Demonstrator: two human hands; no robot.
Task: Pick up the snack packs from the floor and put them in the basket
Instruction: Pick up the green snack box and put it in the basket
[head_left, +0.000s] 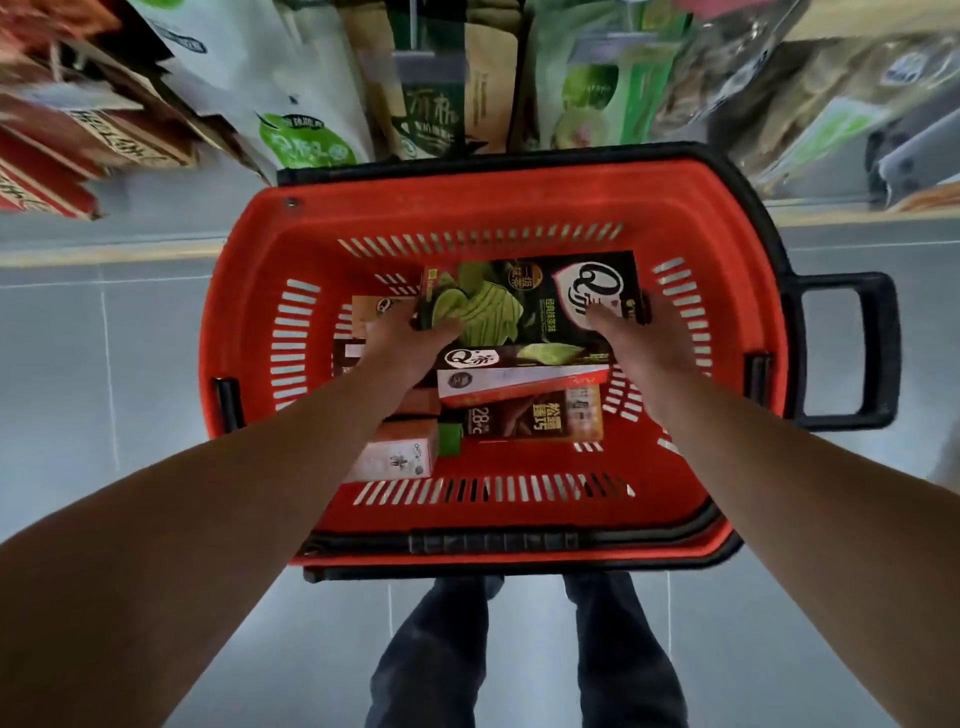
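A red plastic basket (244, 291) with black trim stands on the grey floor below me. Both my hands reach into it and hold a black-and-green snack box (524, 296) by its ends. My left hand (410, 343) grips the box's left end, and my right hand (634, 338) grips its right end. The box lies flat on a stack of other boxes. Under it sit a white-and-red box (519, 382), a dark brown chocolate box (535, 418) and an orange-and-white box (400, 454). More boxes at the basket's left are partly hidden by my left hand.
Shelves of snack bags (306, 124) and red-brown boxes (78, 130) rise just beyond the basket. A black pull handle (878, 353) sticks out on the basket's right. My legs in dark trousers (524, 654) stand close behind the basket on the grey tiled floor (104, 364).
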